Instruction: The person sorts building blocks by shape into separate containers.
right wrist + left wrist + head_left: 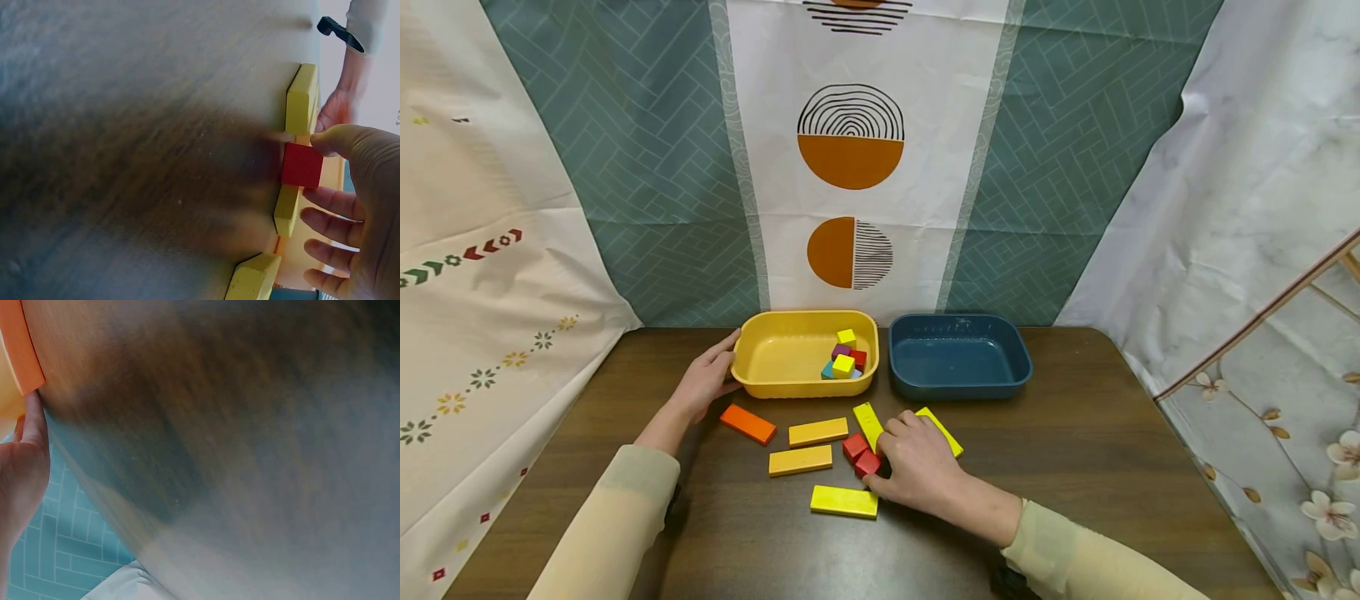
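Observation:
My left hand (703, 379) rests against the left side of the yellow bin (805, 389), fingers extended along its wall. Inside the bin's right end lie several small cubes, among them a yellow cube (843, 367) and a purple cube (841, 352). My right hand (921, 458) is low over the table, its thumb and forefinger at opposite sides of a red cube (302, 165), pinching it. A second red cube (854, 447) sits just beside it. A yellow block (867, 423) stretches up from the fingers; another yellow block (943, 433) is partly hidden behind the hand.
A dark blue bin (958, 392) stands right of the yellow one. On the wooden table (1075, 442) also lie an orange block (748, 424), two light orange blocks (817, 432), and a yellow block (844, 502) nearer the front. A patterned cloth (857, 200) hangs behind.

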`<state>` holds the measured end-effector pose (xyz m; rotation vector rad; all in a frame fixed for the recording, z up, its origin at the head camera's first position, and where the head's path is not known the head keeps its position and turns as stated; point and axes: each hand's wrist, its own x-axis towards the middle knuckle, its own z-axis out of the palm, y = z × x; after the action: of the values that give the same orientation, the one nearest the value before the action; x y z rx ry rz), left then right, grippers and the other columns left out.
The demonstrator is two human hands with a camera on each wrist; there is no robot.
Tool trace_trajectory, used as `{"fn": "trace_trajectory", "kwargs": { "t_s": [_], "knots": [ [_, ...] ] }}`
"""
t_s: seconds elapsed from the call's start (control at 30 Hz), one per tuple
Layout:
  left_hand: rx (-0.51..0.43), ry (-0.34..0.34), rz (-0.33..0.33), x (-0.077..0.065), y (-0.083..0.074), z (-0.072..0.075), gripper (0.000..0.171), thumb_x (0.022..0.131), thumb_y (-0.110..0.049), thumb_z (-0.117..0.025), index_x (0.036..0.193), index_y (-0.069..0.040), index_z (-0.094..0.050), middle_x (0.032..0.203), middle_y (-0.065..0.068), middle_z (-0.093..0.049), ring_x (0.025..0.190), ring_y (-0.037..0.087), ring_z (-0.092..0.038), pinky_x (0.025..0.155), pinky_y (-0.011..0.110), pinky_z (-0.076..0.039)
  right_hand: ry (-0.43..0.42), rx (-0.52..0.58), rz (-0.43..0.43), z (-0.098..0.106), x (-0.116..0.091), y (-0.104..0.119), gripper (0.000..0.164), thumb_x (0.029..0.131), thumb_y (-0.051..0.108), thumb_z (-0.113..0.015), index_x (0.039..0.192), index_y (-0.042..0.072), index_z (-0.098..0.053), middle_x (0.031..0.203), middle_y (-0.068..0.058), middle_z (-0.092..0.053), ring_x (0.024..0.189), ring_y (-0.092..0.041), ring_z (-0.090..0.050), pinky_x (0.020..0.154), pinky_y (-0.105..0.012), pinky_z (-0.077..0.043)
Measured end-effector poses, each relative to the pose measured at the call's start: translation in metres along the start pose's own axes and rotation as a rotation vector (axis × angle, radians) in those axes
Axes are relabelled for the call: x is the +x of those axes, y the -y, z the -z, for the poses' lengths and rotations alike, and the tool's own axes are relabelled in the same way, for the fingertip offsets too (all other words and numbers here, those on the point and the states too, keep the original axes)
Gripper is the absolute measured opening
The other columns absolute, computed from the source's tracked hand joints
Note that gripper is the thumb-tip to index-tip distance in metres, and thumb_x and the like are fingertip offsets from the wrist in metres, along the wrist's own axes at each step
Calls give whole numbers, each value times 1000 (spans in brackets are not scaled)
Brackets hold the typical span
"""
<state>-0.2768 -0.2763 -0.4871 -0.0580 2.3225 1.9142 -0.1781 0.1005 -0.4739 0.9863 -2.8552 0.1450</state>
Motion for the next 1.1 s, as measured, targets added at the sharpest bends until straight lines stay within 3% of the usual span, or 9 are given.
{"fn": "trace_trajectory", "kwargs": {
  "t_s": [0.5, 0.9, 1.1],
  "knots": [
    [-3, -1, 4, -1, -1, 0, 58, 110, -23, -35, 165, -22, -19, 169, 13, -16, 139, 41, -41, 107, 53, -42, -7, 48, 29, 0, -2, -2, 38, 79, 53, -80, 96, 19, -76, 97, 5, -65, 100, -18, -51, 85, -36, -50],
    [6, 6, -2, -1, -1, 1, 58, 110, -25, -35, 165, -23, -19, 169, 13, -16, 139, 42, -42, 107, 54, -42, -24, 95, 68, 11, -3, -7, 35, 80, 47, -80, 101, 20, -76, 105, 4, -67, 103, -17, -51, 89, -34, -51],
    [17, 4, 0, -2, -1, 2, 58, 110, -25, -35, 165, -25, -19, 169, 13, -16, 139, 42, -42, 107, 54, -42, -39, 102, 48, 18, -1, -10, 36, 79, 46, -81, 103, 21, -76, 105, 4, -68, 105, -17, -51, 92, -37, -50]
  ]
}}
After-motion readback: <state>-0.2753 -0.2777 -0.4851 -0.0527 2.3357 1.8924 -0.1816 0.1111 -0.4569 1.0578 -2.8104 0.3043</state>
